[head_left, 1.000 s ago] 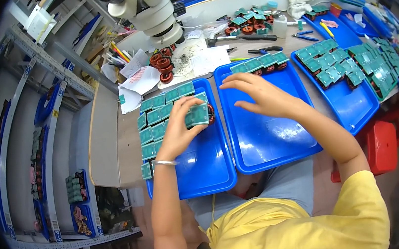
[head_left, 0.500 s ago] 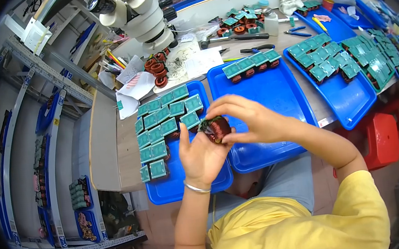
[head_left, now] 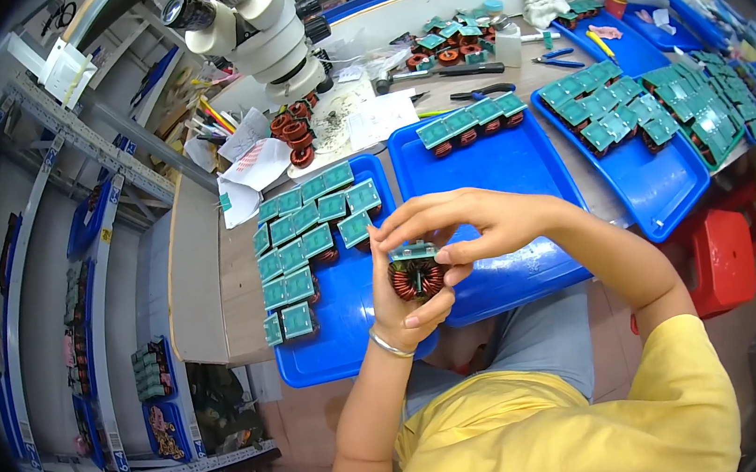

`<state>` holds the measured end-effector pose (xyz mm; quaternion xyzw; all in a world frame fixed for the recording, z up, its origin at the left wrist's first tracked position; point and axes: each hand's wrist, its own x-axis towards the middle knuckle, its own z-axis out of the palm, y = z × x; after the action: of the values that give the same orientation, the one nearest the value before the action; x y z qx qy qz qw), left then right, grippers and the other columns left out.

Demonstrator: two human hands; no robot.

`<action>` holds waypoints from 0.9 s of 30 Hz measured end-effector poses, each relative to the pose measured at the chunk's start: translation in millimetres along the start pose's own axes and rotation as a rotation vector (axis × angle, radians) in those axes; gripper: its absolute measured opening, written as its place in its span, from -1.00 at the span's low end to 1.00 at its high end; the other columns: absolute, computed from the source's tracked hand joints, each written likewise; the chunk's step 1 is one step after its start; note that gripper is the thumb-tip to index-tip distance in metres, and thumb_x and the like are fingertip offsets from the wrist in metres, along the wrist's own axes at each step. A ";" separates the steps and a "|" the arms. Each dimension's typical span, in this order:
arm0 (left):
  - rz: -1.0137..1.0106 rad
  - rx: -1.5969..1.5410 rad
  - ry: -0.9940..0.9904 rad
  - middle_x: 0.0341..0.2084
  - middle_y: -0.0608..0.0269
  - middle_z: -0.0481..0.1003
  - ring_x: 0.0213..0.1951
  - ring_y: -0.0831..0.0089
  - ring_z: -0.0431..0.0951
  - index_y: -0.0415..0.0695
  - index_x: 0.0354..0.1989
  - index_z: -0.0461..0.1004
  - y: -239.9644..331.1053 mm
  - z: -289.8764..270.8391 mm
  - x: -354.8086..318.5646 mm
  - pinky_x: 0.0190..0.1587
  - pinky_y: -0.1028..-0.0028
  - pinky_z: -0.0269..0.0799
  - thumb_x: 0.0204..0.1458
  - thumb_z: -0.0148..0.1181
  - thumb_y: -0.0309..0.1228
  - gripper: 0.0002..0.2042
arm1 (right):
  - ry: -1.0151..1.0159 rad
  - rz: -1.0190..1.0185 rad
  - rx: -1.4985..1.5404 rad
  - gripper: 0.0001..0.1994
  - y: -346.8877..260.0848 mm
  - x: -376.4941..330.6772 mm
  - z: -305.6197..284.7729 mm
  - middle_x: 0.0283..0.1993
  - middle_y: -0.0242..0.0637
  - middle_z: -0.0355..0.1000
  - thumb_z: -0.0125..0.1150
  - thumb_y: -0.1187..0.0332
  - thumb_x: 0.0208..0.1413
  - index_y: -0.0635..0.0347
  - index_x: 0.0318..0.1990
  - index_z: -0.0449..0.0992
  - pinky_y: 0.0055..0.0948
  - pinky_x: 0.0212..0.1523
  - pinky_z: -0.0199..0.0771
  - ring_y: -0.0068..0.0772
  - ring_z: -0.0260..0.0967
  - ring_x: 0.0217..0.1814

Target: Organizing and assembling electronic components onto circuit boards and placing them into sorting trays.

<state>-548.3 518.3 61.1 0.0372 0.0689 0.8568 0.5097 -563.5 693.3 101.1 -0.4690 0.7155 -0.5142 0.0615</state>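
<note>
Both hands are closed on a copper-wound ring coil (head_left: pixel 417 280) with a green circuit board (head_left: pixel 415 251) across its top. My left hand (head_left: pixel 397 317) cups the coil from the left and below, a silver bangle at the wrist. From above and the right, my right hand (head_left: pixel 487 221) grips it with fingers arched over the board and thumb near its edge. The coil is upright, its wound face toward me. Below and to the left lies a blue tray (head_left: pixel 353 341) with rows of board-topped coils (head_left: pixel 305 218). Another blue tray (head_left: pixel 508 178) holds one short row of them along its far edge.
Further right, more blue trays (head_left: pixel 660 192) carry board-topped coils. Behind stand a microscope (head_left: pixel 264 38), loose coils (head_left: pixel 297 133), pliers (head_left: pixel 483 92), a hammer (head_left: pixel 443 73) and a clear bottle (head_left: pixel 508 45). Shelving (head_left: pixel 95 318) is on the left, a red stool (head_left: pixel 723 260) on the right.
The coil has turned in my hands, so its wound face and board now show. My left fingers have curled around it, and my right hand has shifted over its top.
</note>
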 end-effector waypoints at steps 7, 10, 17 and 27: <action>-0.039 0.253 0.168 -0.47 -0.11 0.41 -0.87 0.40 0.25 -0.05 0.09 0.16 5.3 -19.6 -2.1 -0.91 0.66 0.06 -0.20 -0.49 0.45 -0.11 | -0.186 0.118 -0.036 -0.52 -9.2 4.5 -8.1 0.04 -0.22 0.28 0.24 0.37 -0.10 0.10 0.06 0.33 -0.39 -0.11 0.38 -0.30 0.25 0.03; 0.069 0.752 0.336 -0.43 -0.04 0.42 -0.74 0.34 0.38 -0.09 0.04 0.19 27.3 -17.5 -11.5 -0.82 0.62 0.22 -0.06 -0.37 0.29 -0.28 | 0.010 0.154 -0.319 -0.53 7.5 5.6 -21.3 -0.17 -0.28 0.36 0.30 0.32 -0.16 0.12 -0.01 0.38 -0.46 -0.30 0.40 -0.37 0.35 -0.25; 0.769 2.655 1.021 -0.17 0.16 0.26 -0.08 0.22 0.26 -0.13 -0.16 0.41 75.8 -39.7 -14.9 -0.10 0.29 0.23 -0.33 0.38 -0.34 -0.54 | 0.284 0.347 -1.030 -0.56 97.8 40.2 -48.9 -0.21 -0.20 0.37 0.31 0.21 -0.23 0.20 -0.16 0.40 -0.27 -0.21 0.39 -0.14 0.36 -0.14; 0.668 2.673 0.890 -0.14 0.11 0.21 -0.01 0.16 0.19 -0.14 -0.24 0.27 83.5 -42.0 -16.9 -0.04 0.22 0.13 -0.51 0.46 -0.38 -0.42 | 0.264 0.369 -1.315 -0.51 141.3 43.5 -48.8 -0.13 -0.22 0.35 0.34 0.16 -0.29 0.14 -0.13 0.41 -0.34 -0.12 0.32 -0.26 0.30 -0.07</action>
<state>-618.4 460.7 32.7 0.2259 0.9404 0.1700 -0.1888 -701.2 698.8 28.8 -0.2134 0.9479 -0.0079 -0.2364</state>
